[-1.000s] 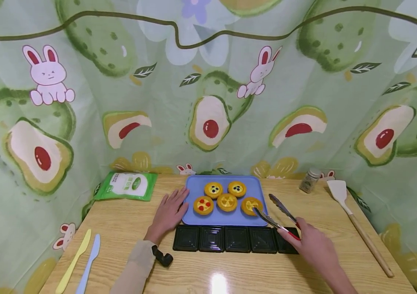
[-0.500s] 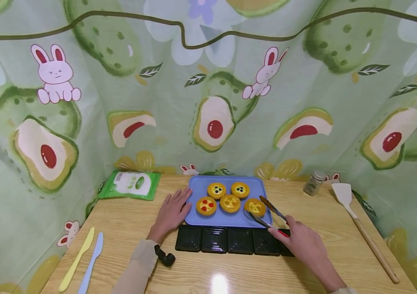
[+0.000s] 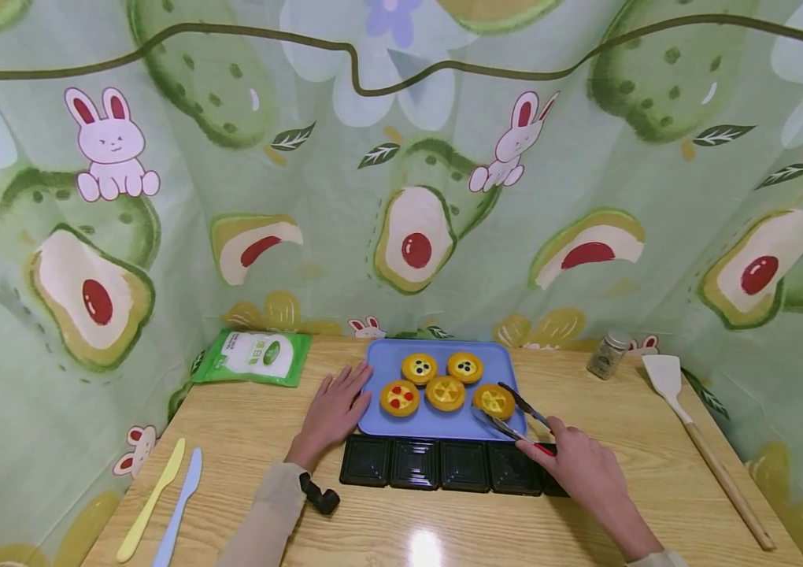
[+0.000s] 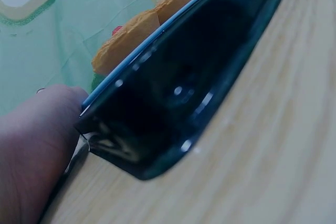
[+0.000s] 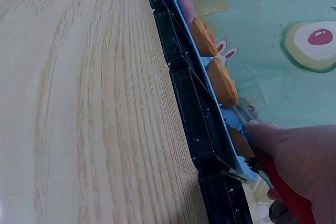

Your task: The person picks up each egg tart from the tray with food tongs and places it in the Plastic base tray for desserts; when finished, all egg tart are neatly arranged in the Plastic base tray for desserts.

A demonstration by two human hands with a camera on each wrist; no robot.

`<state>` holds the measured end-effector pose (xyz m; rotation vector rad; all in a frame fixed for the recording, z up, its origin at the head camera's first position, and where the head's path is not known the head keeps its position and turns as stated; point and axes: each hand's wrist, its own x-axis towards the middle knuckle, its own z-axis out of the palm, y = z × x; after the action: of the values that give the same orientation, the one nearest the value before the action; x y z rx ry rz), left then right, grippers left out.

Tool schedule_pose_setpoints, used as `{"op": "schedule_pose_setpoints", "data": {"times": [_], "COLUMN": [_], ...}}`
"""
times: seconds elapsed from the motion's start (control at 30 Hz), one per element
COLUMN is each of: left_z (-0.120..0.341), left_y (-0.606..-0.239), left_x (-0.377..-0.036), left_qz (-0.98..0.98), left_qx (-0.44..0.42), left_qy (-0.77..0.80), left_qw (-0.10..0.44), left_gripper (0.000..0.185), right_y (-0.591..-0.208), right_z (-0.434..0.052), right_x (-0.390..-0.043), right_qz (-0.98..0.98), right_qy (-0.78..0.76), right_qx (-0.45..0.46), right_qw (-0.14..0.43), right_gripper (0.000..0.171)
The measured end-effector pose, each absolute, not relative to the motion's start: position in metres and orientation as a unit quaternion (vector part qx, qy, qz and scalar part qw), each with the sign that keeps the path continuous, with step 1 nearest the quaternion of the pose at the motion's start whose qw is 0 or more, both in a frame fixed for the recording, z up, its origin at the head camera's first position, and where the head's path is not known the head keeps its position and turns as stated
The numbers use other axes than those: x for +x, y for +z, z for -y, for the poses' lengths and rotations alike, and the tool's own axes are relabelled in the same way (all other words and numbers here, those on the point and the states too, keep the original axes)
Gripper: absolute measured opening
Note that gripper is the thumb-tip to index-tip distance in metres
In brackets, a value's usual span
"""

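Yellow knife and blue knife: side by side at the surface's left front edge, well apart from both hands.
Green pouch: flat at the back left.
Left hand: fingers straight and spread, palm down on the surface, fingertips touching the left rim of the blue tray; it holds nothing. In the left wrist view only a blurred part of the hand shows.
Black compartment tray: a row of compartments set against the blue tray's front edge.
Tarts: five on the blue tray; the rightmost tart lies between the tong arms.
Tongs: the arms stand either side of the rightmost tart; whether they press it cannot be told.
Right hand: grip closed round the red handles of the tongs, just in front of the tray's right corner. In the right wrist view the tong tips are hidden behind the tray rim.
Spice jar: upright at the back right.
Spatula: flat along the right edge, its handle end near the frame's corner.
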<state>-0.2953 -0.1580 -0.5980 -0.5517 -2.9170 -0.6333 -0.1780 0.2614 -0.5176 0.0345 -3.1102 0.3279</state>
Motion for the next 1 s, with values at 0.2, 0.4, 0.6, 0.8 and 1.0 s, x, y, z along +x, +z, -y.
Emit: {"op": "schedule_pose_setpoints", "data": {"times": [0.2,0.4,0.6,0.8,1.0], "left_z": [0.1576,0.1575,0.1578,0.1589,0.1587], "left_y": [-0.5964,-0.5972,-0.5971,-0.5970,-0.5970], "left_x": [-0.2950,-0.2955,-0.2948,-0.2935,-0.2955], "left_qz": [0.958,0.958,0.959,0.958,0.960], "left_qx": [-0.186,-0.186,-0.183,-0.187,-0.186], "left_qy": [-0.209,-0.210,-0.209,-0.210,-0.200], "left_qw": [0.056,0.057,0.057,0.059,0.055], "left_gripper": [0.059,0.059,0.059,0.059,0.059], "right_y": [-0.5185,-0.5202,-0.5217,-0.5230,-0.5214], "right_z": [-0.2611,-0.2612,-0.2602,-0.2589,-0.2593], "right_x": [-0.1777,-0.1784,-0.1776,-0.1743,-0.1744], "right_qz": [0.995,0.995,0.995,0.995,0.994], "right_qy": [0.097,0.098,0.095,0.091,0.091], "right_qx": [0.014,0.019,0.025,0.032,0.028], "right_qw": [0.009,0.013,0.022,0.036,0.052], "right_gripper": [0.083,0.083,0.081,0.069,0.063]}}
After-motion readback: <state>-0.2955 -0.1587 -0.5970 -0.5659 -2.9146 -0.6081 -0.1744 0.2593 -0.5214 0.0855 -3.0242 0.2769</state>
